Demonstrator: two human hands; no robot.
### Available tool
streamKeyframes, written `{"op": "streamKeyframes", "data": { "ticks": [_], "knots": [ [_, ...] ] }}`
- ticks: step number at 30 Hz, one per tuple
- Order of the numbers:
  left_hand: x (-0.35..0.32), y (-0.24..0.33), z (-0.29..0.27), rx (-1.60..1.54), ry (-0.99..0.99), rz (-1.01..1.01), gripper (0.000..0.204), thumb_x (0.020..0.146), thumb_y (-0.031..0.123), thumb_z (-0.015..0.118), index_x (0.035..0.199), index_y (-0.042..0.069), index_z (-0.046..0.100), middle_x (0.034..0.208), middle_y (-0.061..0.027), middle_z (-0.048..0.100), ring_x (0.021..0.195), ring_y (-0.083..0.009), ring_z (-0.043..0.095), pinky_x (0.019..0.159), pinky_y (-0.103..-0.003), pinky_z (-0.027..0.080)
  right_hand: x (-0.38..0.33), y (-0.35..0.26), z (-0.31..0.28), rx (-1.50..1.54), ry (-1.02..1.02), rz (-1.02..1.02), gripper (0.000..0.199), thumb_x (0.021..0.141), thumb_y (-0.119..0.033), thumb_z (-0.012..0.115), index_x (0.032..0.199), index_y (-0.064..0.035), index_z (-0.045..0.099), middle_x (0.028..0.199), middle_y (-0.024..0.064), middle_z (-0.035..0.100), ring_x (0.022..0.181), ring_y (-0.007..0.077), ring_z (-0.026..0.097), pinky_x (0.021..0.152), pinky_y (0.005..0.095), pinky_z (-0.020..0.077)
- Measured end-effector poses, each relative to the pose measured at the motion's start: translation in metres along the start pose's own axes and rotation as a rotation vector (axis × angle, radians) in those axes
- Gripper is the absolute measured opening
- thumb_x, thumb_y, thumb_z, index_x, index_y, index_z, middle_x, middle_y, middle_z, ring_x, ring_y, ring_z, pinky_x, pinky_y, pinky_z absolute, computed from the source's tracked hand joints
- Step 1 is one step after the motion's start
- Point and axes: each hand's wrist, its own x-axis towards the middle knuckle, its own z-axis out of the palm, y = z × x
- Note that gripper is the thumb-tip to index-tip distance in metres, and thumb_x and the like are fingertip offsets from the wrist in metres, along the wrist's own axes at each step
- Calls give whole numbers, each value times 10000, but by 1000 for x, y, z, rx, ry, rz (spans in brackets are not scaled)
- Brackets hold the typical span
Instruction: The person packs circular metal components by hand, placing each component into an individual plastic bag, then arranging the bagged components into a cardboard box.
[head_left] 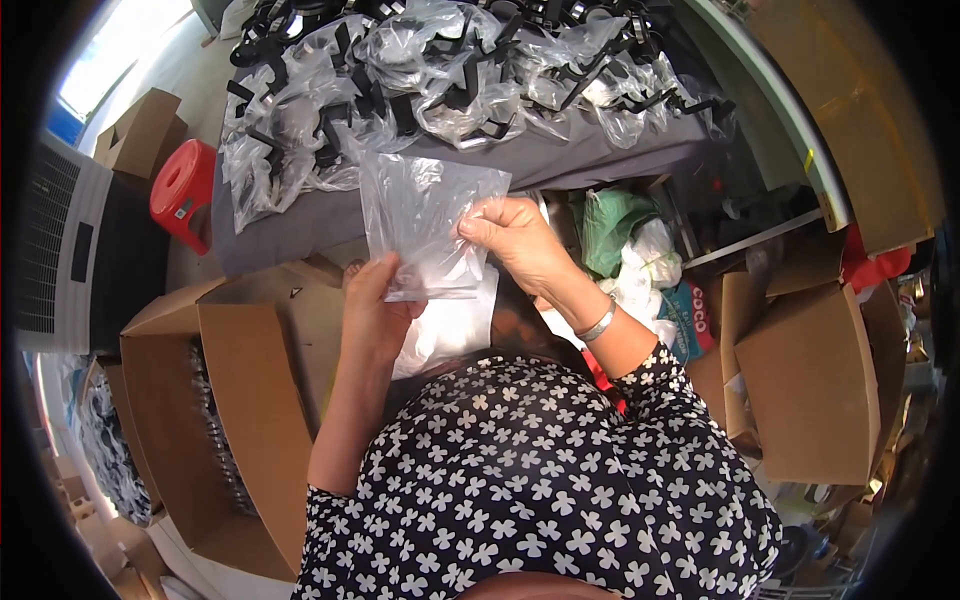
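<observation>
From over here I'm pinching the lower left of a clear plastic bag (425, 205) with the left hand (372, 305), and the right hand (522, 242) is clamping its right side, thumb against fingers, so it's sitting between the two. Ahead of both hands, bagged black parts (465, 95) are lying heaped on a grey-covered table (640, 162). A cardboard box (255, 390) is standing left of the left hand, a red stool (180, 185) farther out.
</observation>
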Motion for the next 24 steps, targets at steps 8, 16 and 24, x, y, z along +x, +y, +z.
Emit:
{"op": "streamKeyframes", "data": {
  "ticks": [8, 16, 24],
  "knots": [
    [-1, -2, 15, 786, 283, 994, 135, 743, 48, 656, 807, 22, 541, 678, 3, 519, 598, -82, 484, 534, -196, 386, 5, 0, -1, -94, 127, -74, 232, 741, -146, 701, 600, -64, 536, 596, -64, 507, 534, 10, 398, 458, 188, 328],
    [0, -1, 55, 899, -206, 646, 135, 735, 63, 655, 706, 10, 534, 602, 2, 499, 533, -53, 421, 475, -202, 366, 3, 0, 25, 69, -34, -33, 329, 786, -323, 644, 633, -45, 557, 623, 23, 573, 562, 74, 513, 508, 228, 425],
    [32, 14, 44, 607, -235, 564, 122, 814, 17, 524, 693, 16, 535, 563, 41, 474, 492, -12, 406, 444, -173, 330, -5, -27, 4, 92, 22, -22, 405, 789, -358, 639, 535, -86, 478, 500, -39, 420, 445, 50, 366, 417, 210, 299]
  ]
}}
